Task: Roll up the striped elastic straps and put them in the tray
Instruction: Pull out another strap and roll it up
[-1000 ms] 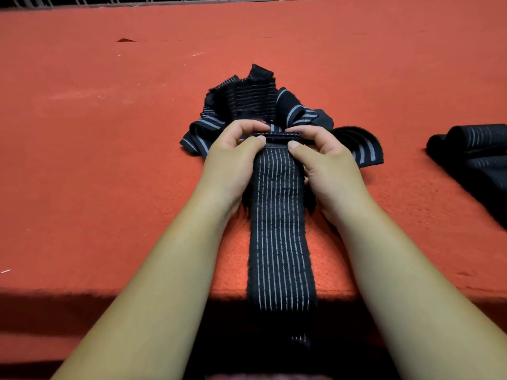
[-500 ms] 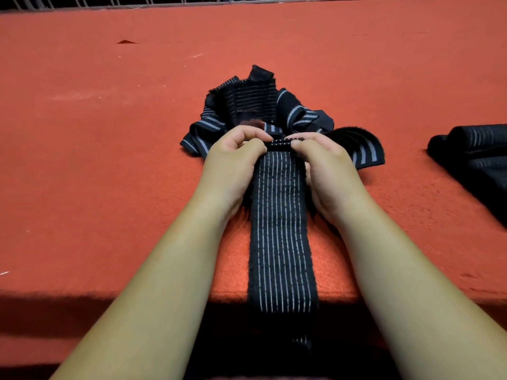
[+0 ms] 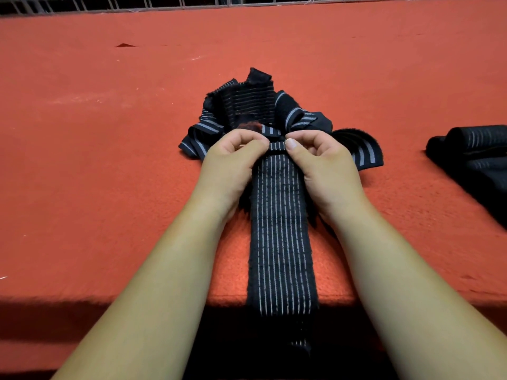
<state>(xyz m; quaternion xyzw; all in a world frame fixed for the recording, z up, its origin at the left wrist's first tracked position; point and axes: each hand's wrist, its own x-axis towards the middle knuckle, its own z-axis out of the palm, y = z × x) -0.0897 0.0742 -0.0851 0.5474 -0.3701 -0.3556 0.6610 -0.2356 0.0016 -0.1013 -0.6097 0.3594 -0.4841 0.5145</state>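
A black strap with thin white stripes lies flat on the red table and hangs over the near edge. Its far end is folded into a small tight roll. My left hand pinches the roll's left side and my right hand pinches its right side, fingers curled over it. Behind the hands lies a loose heap of more striped straps. At the right edge sits a dark tray holding rolled straps.
The red felt-covered table stretches wide to the left and far side. A wire grid fence runs along the far edge. The table's near edge drops into shadow.
The strap's far end has been folded over and turned toward me into a small roll. Both hands have closed in over it, fingers more curled.
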